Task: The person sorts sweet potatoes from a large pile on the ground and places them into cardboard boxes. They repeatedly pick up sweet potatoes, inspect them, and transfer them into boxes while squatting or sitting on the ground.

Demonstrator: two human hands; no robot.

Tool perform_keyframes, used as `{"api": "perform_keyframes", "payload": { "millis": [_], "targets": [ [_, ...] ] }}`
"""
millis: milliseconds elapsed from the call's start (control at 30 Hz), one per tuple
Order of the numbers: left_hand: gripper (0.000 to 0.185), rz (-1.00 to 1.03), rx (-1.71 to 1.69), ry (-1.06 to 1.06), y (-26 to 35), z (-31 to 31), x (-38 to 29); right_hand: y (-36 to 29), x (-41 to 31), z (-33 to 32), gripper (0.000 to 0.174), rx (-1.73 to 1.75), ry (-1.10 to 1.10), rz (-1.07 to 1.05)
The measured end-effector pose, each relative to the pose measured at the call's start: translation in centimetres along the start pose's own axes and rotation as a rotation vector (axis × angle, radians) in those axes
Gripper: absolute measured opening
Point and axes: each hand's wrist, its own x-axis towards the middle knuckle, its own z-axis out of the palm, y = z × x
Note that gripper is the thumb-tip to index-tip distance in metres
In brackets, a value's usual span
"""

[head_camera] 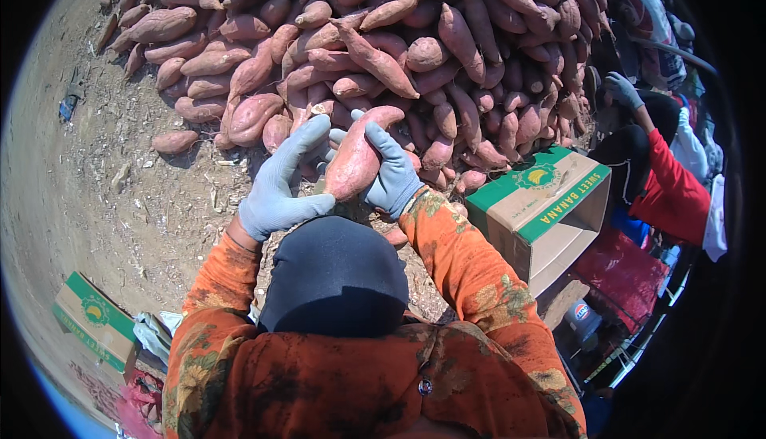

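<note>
My right hand (392, 170), in a pale grey work glove, grips a reddish-pink sweet potato (356, 161) from its right side, with fingers wrapped behind it. The sweet potato is tilted, its narrow curved end pointing up and to the right. My left hand (284, 179), gloved alike, is spread at its left. The left thumb lies at the lower tip, touching or very near it, while the index finger points up toward the pile. A large heap of sweet potatoes (383, 62) fills the ground just beyond both hands.
An open cardboard box (508, 212) with green bands lies on its side at the right. Another box (96, 319) stands lower left. A co-worker in a red sleeve (670, 182) sits at far right, by a bucket (583, 317). One sweet potato (175, 142) lies apart on bare soil.
</note>
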Motion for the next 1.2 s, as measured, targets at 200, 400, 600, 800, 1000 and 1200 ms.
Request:
{"api": "perform_keyframes", "payload": {
  "millis": [200,400,600,800,1000,1200],
  "targets": [
    [0.091,-0.287,1.197,0.077,-7.4,-5.7,1.0,-3.0,-3.9,-4.8,0.051,-0.063,-0.054,-0.047],
    [0.107,-0.411,1.214,-0.119,-11.5,-8.4,1.2,-2.9,-4.2,-4.7,0.045,0.045,-0.057,-0.011],
    [0.082,-0.476,-0.393,0.286,-10.6,-8.4,0.1,-3.8,-8.0,-5.1,0.06,-0.164,-0.115,-0.118],
    [0.087,-0.327,-0.813,0.044,-1.0,-1.9,1.1,-3.2,-12.9,-3.6,0.067,-0.095,-0.12,-0.218],
    [0.103,-0.225,-0.425,-0.355,8.5,7.0,4.6,-2.3,-14.3,0.5,0.081,-0.203,-0.209,-0.537],
    [0.077,-0.264,-0.312,-0.603,17.1,14.4,6.9,-1.8,-24.0,1.1,0.088,-0.094,-0.232,-0.722]
  ]
}}
